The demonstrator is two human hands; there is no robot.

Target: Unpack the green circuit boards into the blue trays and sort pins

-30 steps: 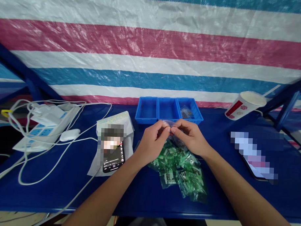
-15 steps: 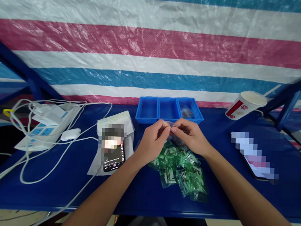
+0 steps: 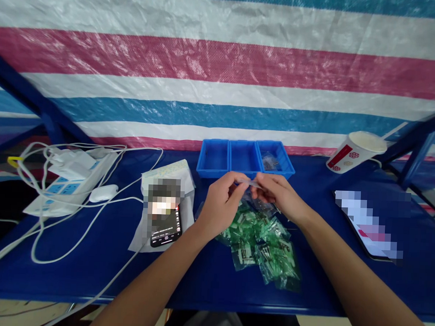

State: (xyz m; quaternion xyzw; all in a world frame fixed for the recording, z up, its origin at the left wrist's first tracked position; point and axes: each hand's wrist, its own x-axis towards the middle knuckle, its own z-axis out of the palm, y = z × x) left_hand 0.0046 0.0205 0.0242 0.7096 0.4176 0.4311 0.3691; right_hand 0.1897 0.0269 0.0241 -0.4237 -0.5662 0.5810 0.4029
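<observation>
Head view | clamped in left hand [image 3: 220, 205]: thin clear plastic film [image 3: 251, 183] | touched at right end by right hand [image 3: 281, 196], cannot tell if pinched | nearer than grip: clear plastic packets with green contents [image 3: 275, 260] | beyond: blue three-compartment plastic tray [image 3: 214, 174] | best held lightly by edges

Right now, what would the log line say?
left hand: pinching clear plastic | right hand: at its other end | below: green packets | beyond: blue bins

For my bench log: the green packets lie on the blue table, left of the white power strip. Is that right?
Wrong side: the head view shows the green packets on the blue table, right of the white power strip.
</observation>
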